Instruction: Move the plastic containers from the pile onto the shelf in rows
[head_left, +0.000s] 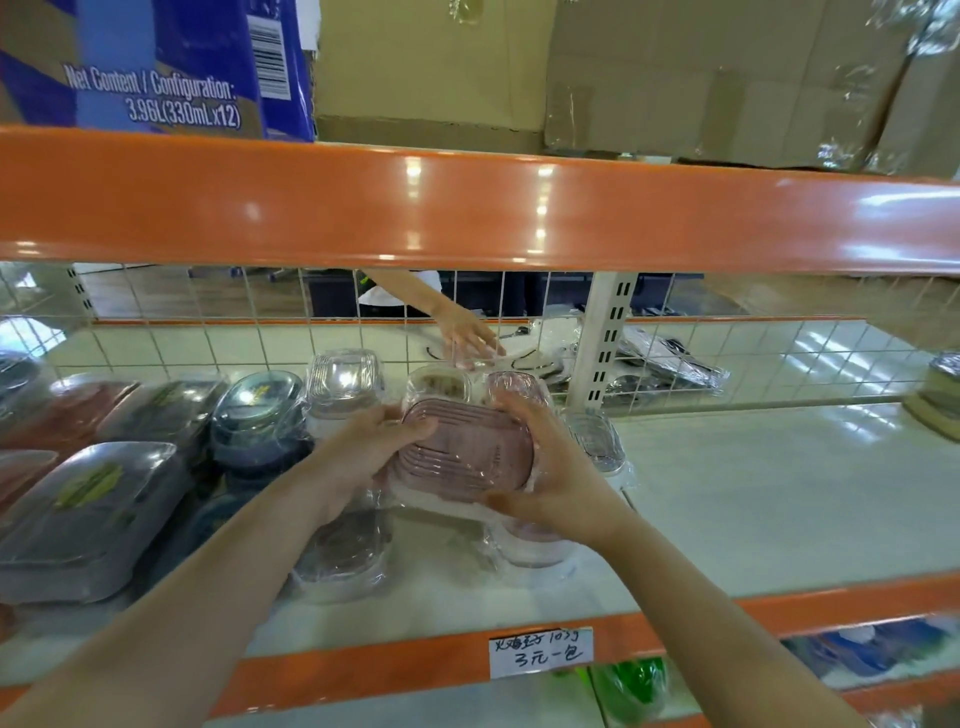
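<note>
Two hands hold one pink wrapped container above the shelf.
The left hand (363, 447) and right hand (540, 467) grip opposite ends of the pink plastic container (465, 449), raised over two wrapped ones near the front edge of the shelf (779, 499). Three clear ones stand behind by the wire mesh (234, 332); dark packs fill the left end.

A shop or stockroom: orange steel shelving beams (467, 208) with a wire-mesh back (234, 322), a handwritten price label (540, 656) on the shelf edge, wrapped plastic containers (88, 509) in rows, and cardboard cartons (701, 78) beside a printed drinks case (150, 67) above.
</note>
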